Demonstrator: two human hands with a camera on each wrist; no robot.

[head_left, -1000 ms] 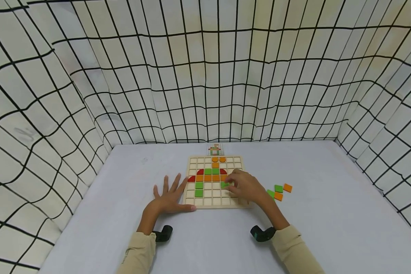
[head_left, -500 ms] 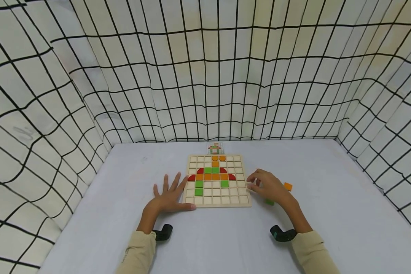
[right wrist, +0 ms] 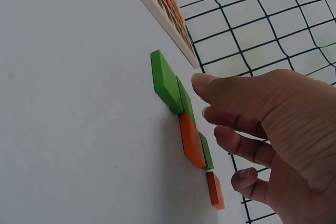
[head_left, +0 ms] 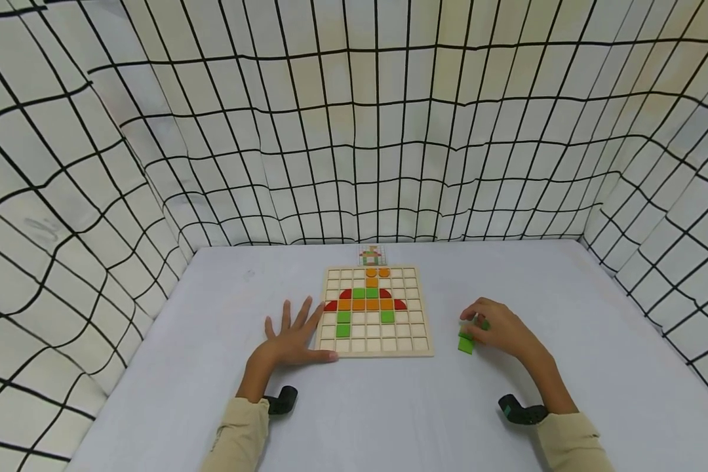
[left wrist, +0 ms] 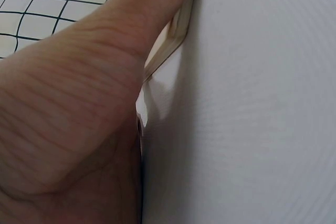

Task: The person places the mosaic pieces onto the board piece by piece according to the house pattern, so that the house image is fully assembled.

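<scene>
My left hand (head_left: 292,341) rests spread flat at the left side of a wooden grid board (head_left: 358,351). Its thumb lies along the board's front corner, and the index finger touches the left edge. Coloured tiles sit in the board, among them an orange row (head_left: 365,305), red curved pieces at its ends and green squares (head_left: 343,330) below. To the board's right, my right hand (head_left: 498,328) hovers over loose tiles, fingers loosely bent with nothing between them. The right wrist view shows a green tile (right wrist: 166,85) beside the thumb, then an orange tile (right wrist: 191,140) and others.
A small picture card (head_left: 372,254) lies behind the board. The white table (head_left: 389,419) carries everything. Netting over pale walls (head_left: 360,164) encloses the table at the back and sides. Each wrist wears a black camera mount (head_left: 522,411).
My right hand has left the board and moved right to the loose tiles. A green square stays in the board where that hand was. My left hand has kept its place.
</scene>
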